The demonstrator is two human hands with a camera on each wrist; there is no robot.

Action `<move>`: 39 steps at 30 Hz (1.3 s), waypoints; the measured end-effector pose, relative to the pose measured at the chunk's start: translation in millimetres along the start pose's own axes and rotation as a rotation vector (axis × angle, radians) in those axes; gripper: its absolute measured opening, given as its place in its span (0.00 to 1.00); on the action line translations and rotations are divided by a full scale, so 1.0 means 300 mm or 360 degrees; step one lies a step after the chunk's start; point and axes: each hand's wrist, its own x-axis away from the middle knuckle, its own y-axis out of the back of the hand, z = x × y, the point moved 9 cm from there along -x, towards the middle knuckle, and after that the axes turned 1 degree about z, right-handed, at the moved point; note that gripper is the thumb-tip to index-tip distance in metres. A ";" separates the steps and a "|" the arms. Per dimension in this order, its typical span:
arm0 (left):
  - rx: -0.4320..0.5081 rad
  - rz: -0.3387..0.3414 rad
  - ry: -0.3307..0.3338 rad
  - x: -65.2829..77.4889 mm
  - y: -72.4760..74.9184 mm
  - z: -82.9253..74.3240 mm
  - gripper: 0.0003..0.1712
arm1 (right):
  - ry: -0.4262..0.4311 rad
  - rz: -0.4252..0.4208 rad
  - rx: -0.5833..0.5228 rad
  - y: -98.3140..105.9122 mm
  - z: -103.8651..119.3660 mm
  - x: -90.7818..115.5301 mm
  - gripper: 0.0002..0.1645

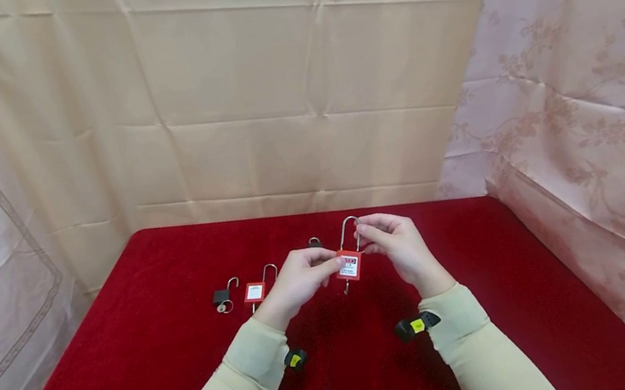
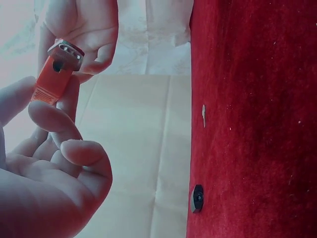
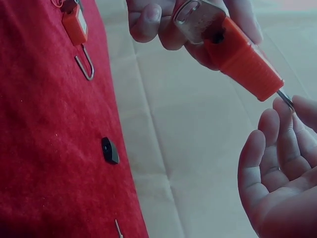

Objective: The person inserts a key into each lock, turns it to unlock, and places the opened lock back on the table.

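My left hand [image 1: 304,278] pinches the body of a red padlock [image 1: 349,265] with a white label, thumb on the label's face. The padlock is held upright above the table, its tall metal shackle [image 1: 347,219] pointing up. On the right, my right hand [image 1: 397,246] pinches one leg of that shackle between thumb and fingers. A metal key [image 1: 346,288] sticks out below the body. From the right wrist view the key's flat bow [image 3: 195,20] shows at the red body's lower end, and the shackle leg [image 3: 284,96] meets the right fingertips.
Left on the red cloth [image 1: 193,371] lie a black padlock [image 1: 221,297] with its shackle swung out and keys on a ring [image 1: 226,307], and another red padlock [image 1: 255,291]. A small dark padlock [image 1: 315,243] sits behind my left hand. A thin key [image 2: 203,115] lies near it.
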 end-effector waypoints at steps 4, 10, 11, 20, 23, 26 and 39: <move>0.0009 -0.0011 -0.0009 0.000 -0.001 0.001 0.16 | 0.0010 0.0010 -0.0057 -0.004 0.001 -0.001 0.16; 0.0014 -0.0012 0.0001 0.002 -0.007 -0.002 0.16 | 0.0076 0.0083 -0.0122 -0.014 0.013 -0.004 0.11; 0.0012 -0.0010 0.0002 0.003 -0.008 -0.003 0.16 | 0.0095 0.0100 -0.0122 -0.016 0.015 -0.005 0.11; -0.0027 0.0068 -0.0023 0.007 -0.024 -0.010 0.15 | 0.0178 0.0215 -0.0161 -0.028 0.026 -0.011 0.14; -0.0050 0.0096 -0.0008 0.008 -0.029 -0.005 0.15 | 0.0180 0.0215 -0.0169 -0.027 0.027 -0.015 0.12; -0.0067 0.0131 0.0007 0.010 -0.036 -0.001 0.14 | 0.0192 0.0232 -0.0161 -0.031 0.029 -0.017 0.11; -0.0091 0.0177 -0.0018 0.014 -0.058 -0.013 0.12 | 0.0139 0.0175 -0.0073 -0.038 0.013 -0.025 0.09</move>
